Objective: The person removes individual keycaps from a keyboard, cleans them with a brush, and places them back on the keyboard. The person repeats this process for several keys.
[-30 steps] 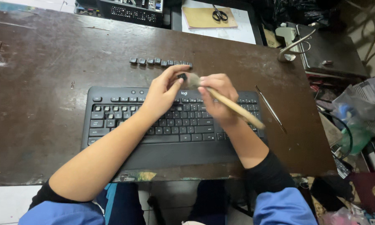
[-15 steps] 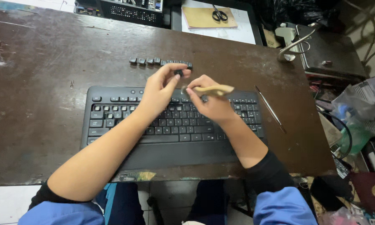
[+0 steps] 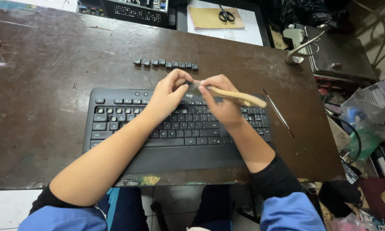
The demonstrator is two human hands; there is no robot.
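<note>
Head view, looking down on a worn dark brown table with a black keyboard lying flat near its front edge. Both hands meet over the keyboard's top row, just right of the middle. The left hand has its thumb and fingers pinched on a small dark keycap held above the keys. The right hand is clenched around a brush with a pale wooden handle; its head end points left and meets the keycap, while the handle runs out to the right, nearly level, over the right part of the keyboard. Beyond the keyboard, a row of loose dark keycaps lies in a line on the table, apart from the hands. A thin metal rod lies slantwise on the table just right of the keyboard. At the far edge, scissors rest on a tan envelope. Both forearms are bare, with blue-and-black sleeves pushed up at the elbows.
</note>
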